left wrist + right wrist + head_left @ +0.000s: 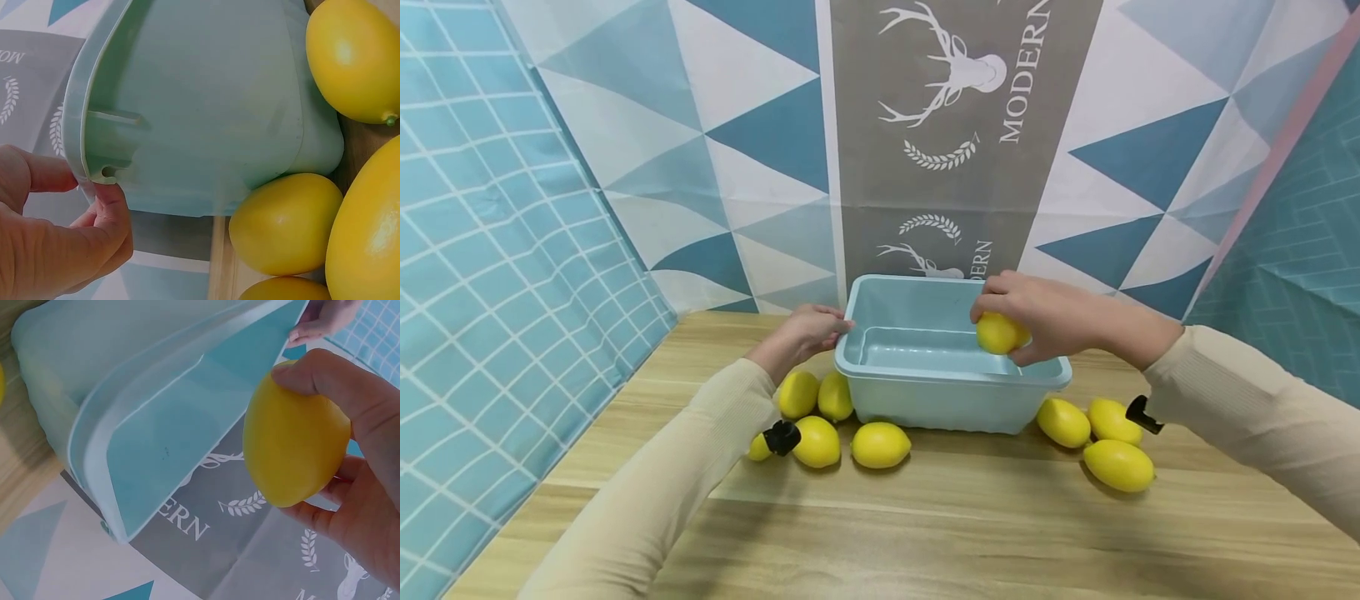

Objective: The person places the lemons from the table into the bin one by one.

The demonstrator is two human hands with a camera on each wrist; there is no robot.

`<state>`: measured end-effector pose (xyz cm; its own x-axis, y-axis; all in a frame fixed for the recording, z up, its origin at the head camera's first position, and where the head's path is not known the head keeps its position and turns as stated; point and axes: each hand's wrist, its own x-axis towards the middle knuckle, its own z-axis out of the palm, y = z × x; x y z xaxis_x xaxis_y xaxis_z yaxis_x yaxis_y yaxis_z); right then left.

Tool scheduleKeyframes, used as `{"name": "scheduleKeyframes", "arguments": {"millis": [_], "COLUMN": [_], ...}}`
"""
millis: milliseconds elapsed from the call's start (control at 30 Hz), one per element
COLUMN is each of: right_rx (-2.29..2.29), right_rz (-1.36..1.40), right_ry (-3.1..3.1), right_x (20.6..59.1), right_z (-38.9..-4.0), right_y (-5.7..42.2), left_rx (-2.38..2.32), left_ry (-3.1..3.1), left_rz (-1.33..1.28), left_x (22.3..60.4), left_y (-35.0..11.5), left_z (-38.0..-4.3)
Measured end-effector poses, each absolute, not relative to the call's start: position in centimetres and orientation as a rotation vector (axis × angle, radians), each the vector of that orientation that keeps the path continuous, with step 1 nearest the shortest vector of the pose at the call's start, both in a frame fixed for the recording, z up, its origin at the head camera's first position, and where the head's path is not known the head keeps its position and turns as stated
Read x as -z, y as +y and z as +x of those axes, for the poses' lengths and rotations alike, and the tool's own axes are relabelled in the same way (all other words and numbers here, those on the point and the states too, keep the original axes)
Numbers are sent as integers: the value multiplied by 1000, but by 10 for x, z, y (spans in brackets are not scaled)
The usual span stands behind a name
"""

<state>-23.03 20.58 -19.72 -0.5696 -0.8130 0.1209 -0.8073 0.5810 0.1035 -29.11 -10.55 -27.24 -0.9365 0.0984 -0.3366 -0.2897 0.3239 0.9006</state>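
Observation:
A pale blue-green plastic basin (940, 404) stands on the wooden table. My left hand (812, 329) pinches its left rim between thumb and fingers; in the left wrist view the fingertips (111, 194) lie at the underside of that rim. Above the right part of the basin, my right hand (1045, 321) grips a yellow lemon (1000, 333). The right wrist view shows this lemon (294, 434) held between the thumb and the fingers, with the basin's opening beside it. Bare floor shows inside the basin in the head view.
Several lemons (880, 445) lie on the table (925, 533) at the basin's left front. Three more lemons (1118, 465) lie by its right front corner. Behind the basin hangs a patterned cloth (775, 158), and a tiled-pattern sheet (497, 250) borders the left side.

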Motion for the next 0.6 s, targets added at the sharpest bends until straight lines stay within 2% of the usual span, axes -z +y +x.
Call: {"name": "scheduleKeyframes", "arguments": {"millis": [600], "right_rx": [35], "right_rz": [1263], "right_ry": [-2760], "right_x": [196], "right_z": [-243], "right_y": [216], "left_rx": [-1648], "left_ry": [2277], "left_rz": [-165], "left_x": [273], "left_y": [-105], "left_z": [-290]}}
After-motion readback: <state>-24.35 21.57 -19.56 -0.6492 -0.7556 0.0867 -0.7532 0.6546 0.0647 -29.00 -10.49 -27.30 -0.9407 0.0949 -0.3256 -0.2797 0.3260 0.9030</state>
